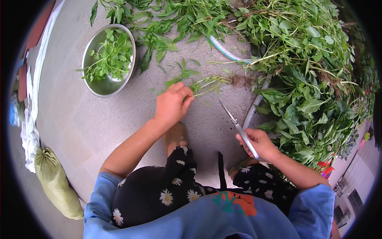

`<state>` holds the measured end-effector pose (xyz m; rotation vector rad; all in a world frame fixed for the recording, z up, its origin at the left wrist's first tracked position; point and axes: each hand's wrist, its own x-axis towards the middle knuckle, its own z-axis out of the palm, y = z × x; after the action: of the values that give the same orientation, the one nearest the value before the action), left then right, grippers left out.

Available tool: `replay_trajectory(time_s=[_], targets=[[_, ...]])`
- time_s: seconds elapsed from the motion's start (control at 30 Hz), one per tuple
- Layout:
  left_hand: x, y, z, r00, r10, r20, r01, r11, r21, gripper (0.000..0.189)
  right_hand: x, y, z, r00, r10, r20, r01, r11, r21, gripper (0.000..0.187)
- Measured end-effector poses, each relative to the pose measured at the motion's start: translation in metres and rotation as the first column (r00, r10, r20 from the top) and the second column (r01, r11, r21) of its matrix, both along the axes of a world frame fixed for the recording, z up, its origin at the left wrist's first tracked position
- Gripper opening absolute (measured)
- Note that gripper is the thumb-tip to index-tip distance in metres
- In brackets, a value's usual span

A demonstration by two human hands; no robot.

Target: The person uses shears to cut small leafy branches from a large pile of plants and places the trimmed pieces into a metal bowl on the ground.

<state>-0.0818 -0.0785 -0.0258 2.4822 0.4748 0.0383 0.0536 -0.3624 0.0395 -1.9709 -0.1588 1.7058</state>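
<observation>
My left hand (175, 100) pinches a thin green plant stem (200, 95) between thumb and fingers. Beyond it lies a small leafy plant (213, 83) whose soil-clumped roots (242, 80) point right. In my right hand (259, 144) is a pair of scissors (243, 133) with a light grey handle. The blades point up and left, and they look closed or nearly so, apart from the plant. A round metal bowl (133, 64) at the upper left holds a bunch of green leafy sprigs (112, 56).
Loose leafy stems (161, 33) lie across the concrete floor (89, 125) at the top. A large heap of uprooted plants (298, 47) fills the right side, above a pale hose (253, 110). A tied, filled green sack (55, 182) rests at the left.
</observation>
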Motion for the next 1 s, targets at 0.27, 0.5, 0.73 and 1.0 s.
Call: replay_trajectory(time_s=[0.27, 0.5, 0.73, 1.0], targets=[[0.014, 0.058, 0.022, 0.874, 0.246, -0.420, -0.448, 0.072, -0.891, 0.019, 0.000, 0.033, 0.010, 0.997, -0.070, -0.030, 0.072, 0.995, 0.068, 0.041], [0.006, 0.065, 0.008, 0.843, 0.098, -0.529, -0.509, -0.173, -0.843, 0.027, -0.003, 0.077, -0.003, 0.980, -0.093, -0.176, 0.102, 0.994, 0.045, 0.043], [0.014, 0.073, 0.031, 0.946, 0.002, -0.323, -0.307, -0.313, -0.899, 0.060, -0.014, 0.109, -0.062, 0.984, -0.053, -0.169, 0.055, 0.998, 0.007, 0.051], [0.016, 0.100, 0.020, 0.940, 0.243, -0.241, 0.035, -0.769, -0.638, 0.071, -0.013, 0.102, -0.065, 1.000, -0.014, -0.021, 0.013, 0.999, -0.033, 0.054]])
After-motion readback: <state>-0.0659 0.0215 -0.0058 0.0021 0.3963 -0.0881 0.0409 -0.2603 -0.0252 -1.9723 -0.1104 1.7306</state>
